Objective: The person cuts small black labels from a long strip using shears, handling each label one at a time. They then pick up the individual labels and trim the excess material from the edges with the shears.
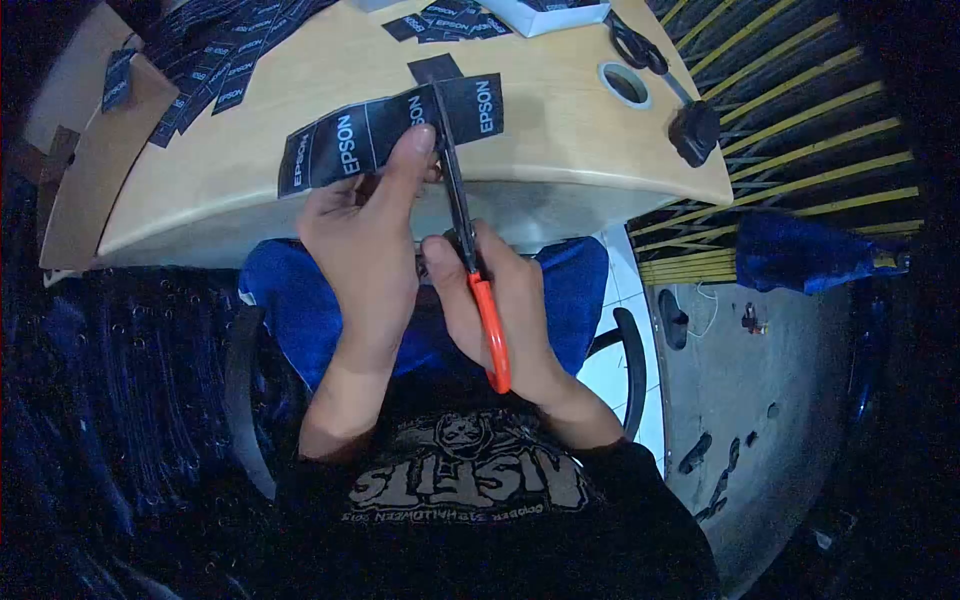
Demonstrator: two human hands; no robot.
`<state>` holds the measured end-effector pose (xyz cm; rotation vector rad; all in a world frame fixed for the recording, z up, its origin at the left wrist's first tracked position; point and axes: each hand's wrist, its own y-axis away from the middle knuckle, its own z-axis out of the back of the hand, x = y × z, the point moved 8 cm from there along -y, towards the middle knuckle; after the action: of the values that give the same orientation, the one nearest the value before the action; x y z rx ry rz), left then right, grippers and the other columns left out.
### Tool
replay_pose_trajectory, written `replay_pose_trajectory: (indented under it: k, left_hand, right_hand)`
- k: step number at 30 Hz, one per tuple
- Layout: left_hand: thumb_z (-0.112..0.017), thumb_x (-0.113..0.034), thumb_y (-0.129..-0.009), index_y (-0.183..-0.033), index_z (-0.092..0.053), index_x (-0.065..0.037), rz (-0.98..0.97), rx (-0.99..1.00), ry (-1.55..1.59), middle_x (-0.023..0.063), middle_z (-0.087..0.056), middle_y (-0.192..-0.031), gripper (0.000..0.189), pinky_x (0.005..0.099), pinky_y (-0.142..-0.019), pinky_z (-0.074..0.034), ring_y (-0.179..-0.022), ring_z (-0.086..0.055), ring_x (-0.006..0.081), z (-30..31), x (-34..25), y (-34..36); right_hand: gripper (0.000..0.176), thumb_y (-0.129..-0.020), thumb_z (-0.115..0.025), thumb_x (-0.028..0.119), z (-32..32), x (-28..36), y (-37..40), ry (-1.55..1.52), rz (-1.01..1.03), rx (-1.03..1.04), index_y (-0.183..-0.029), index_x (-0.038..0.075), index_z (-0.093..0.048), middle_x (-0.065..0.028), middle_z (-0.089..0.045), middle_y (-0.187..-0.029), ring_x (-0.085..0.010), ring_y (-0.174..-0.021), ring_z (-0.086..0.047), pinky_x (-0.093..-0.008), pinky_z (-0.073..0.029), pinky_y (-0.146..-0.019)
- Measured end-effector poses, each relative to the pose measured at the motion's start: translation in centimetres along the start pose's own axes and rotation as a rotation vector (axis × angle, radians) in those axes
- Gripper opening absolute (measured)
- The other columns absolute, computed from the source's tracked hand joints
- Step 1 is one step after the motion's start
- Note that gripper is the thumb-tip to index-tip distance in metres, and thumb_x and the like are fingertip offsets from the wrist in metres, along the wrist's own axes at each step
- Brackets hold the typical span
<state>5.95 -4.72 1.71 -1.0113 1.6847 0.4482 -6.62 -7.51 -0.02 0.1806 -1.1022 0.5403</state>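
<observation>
Pale curved bench, cut labels heaped at its far side. At the near edge the left hand pinches the strip flat and taut, so the scissors can bite squarely across it. They sit in the right hand, its grip closed on the orange handle.

A pale wooden table carried a long heap of cut black labels along its far left edge. A smaller heap lay beside a white box. To the right lay black-handled scissors, a ringed cable hole and a round black object — all near the table's end. Below stood a blue chair; a blue cloth lay by yellow slats.
</observation>
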Motion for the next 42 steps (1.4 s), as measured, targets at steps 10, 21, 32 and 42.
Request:
replay_pose_trajectory:
  k: [10,21,32,42]
  left_hand:
    - [-0.067,-0.007,-0.078,-0.076,-0.063,0.002,0.099,-0.022,0.022,0.0056,-0.062,-0.067,0.010,0.0191,-0.055,-0.041,-0.059,-0.055,0.0074,0.1,1.5,-0.4]
    - [-0.064,-0.008,-0.081,-0.076,-0.063,0.003,0.054,0.022,0.050,0.0053,-0.061,-0.067,0.012,0.0192,-0.055,-0.041,-0.058,-0.053,0.0067,0.0,1.7,-0.9]
    - [-0.062,-0.007,-0.082,-0.081,-0.063,0.002,0.147,0.042,0.133,0.0056,-0.062,-0.070,0.009,0.0210,-0.058,-0.042,-0.060,-0.054,0.0091,0.4,1.1,0.9]
    - [-0.065,-0.006,-0.079,-0.087,-0.064,0.002,0.195,0.228,0.051,0.0036,-0.063,-0.076,0.011,0.0212,-0.058,-0.046,-0.063,-0.056,0.0082,-0.9,-0.1,3.3]
  right_hand:
    - [0.030,-0.084,-0.059,0.023,-0.3,-0.6,-0.7,-0.035,0.008,-0.004,-0.072,-0.003,-0.049,-0.0215,-0.052,-0.051,-0.0386,-0.052,-0.057,-0.0395,-0.044,-0.044]
    - [0.029,-0.087,-0.056,0.024,-0.9,-0.9,-1.0,-0.057,0.010,-0.015,-0.072,-0.001,-0.051,-0.0125,-0.046,-0.047,-0.0219,-0.039,-0.044,-0.0320,-0.037,-0.043]
    - [0.018,-0.086,-0.056,0.019,1.0,-0.5,-1.0,-0.671,-0.120,0.060,-0.087,0.001,-0.054,-0.0011,-0.055,-0.067,-0.0075,-0.059,-0.048,-0.0234,-0.040,-0.053]
    - [0.009,-0.082,-0.058,0.004,3.9,1.9,-2.5,-0.656,0.027,0.004,-0.087,0.001,-0.051,-0.0003,-0.053,-0.071,-0.0055,-0.065,-0.049,-0.0199,-0.041,-0.058]
